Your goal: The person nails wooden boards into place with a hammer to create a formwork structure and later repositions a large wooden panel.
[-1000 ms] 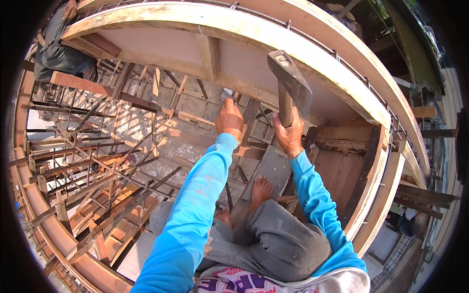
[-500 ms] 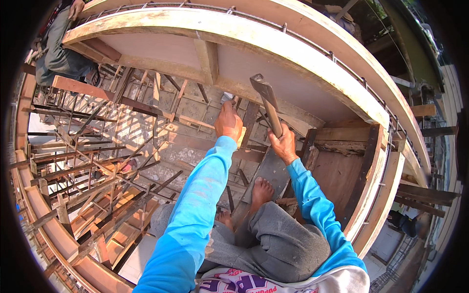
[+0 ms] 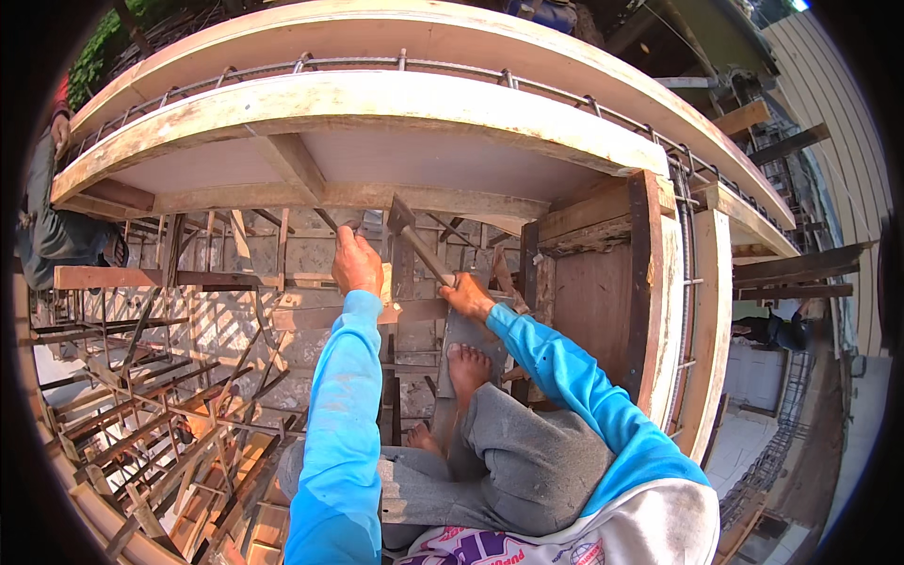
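Tipped further left, the wooden-handled hammer [image 3: 425,247] has a dark head [image 3: 401,216].

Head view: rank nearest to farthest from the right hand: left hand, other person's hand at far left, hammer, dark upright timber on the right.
From the right hand:
1. Hammer: gripped in it
2. Left hand: to its left
3. Dark upright timber: to its right
4. Other person's hand: upper left edge of view

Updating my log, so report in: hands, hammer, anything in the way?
Right hand gripping hammer; left hand, grip unclear. Hammer head just right of left hand. Possible obstacle: bare foot on grey board.
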